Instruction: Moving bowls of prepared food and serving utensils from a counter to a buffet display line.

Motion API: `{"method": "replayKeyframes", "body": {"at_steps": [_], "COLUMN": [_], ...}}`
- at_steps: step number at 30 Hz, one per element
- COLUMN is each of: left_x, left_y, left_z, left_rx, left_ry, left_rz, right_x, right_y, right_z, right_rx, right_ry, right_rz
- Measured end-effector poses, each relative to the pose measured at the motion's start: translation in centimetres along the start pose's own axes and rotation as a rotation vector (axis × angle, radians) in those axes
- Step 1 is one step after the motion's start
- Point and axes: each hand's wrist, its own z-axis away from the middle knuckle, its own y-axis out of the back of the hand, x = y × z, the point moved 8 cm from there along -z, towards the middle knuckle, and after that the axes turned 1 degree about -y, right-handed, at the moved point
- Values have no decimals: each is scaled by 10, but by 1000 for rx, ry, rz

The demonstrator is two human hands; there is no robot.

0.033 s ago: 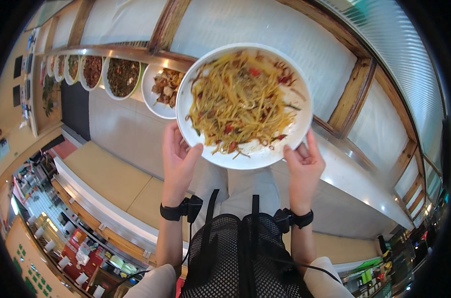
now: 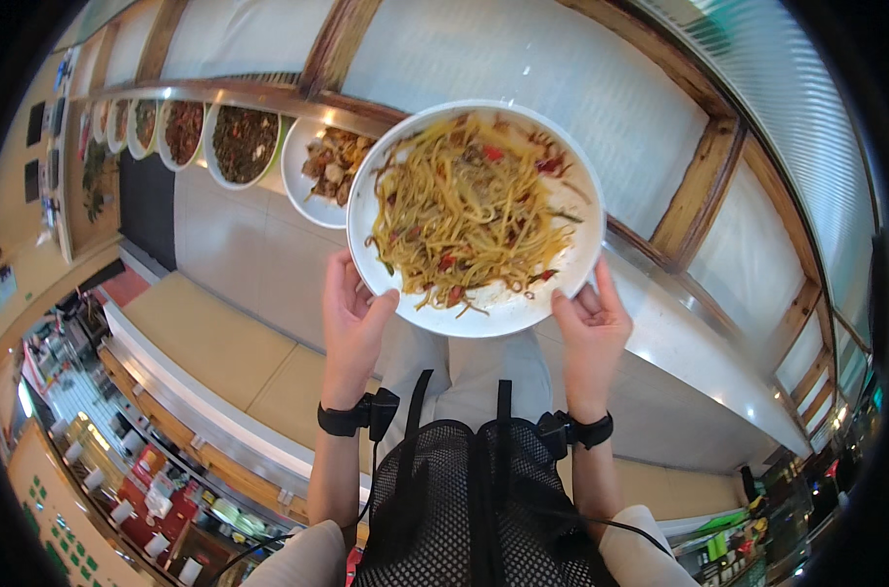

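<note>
A round white plate (image 2: 573, 279) is held up in front of me, over the edge of the metal counter. On it lies a heap of yellow shredded food (image 2: 464, 210), like potato strips, mixed with red pepper pieces and dark bits. My left hand (image 2: 351, 303) grips the plate's lower left rim, thumb on top and fingers underneath. At the lower right rim my right hand (image 2: 591, 313) pinches it the same way. The fingers below the plate are partly hidden. Just left of the plate, a white dish of browned chunks (image 2: 332, 166) stands on the counter.
Farther left, a bowl of dark green food (image 2: 241, 147) and a bowl of reddish food (image 2: 184, 135) continue the row. Wood-framed translucent panels (image 2: 523, 88) rise behind the metal counter (image 2: 679, 342). A beige ledge (image 2: 209, 342) runs behind me on the left.
The plate has shifted slightly left and appears a little smaller. My right hand has moved slightly left with it. Both hands keep their grip.
</note>
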Motion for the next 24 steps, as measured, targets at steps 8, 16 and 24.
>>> {"method": "replayKeyframes", "body": {"at_steps": [8,16,24], "left_x": [-134,-208,-218], "left_y": [128,137,121], "left_z": [47,20,-22], "left_rx": [101,64,73], "left_ry": [166,194,186], "left_rz": [62,131,153], "right_x": [164,219,221], "right_y": [-69,-73,-85], "right_z": [41,19,-11], "right_rx": [-194,-205,-168], "right_ry": [-154,-141,-137], "right_rz": [108,249,129]}}
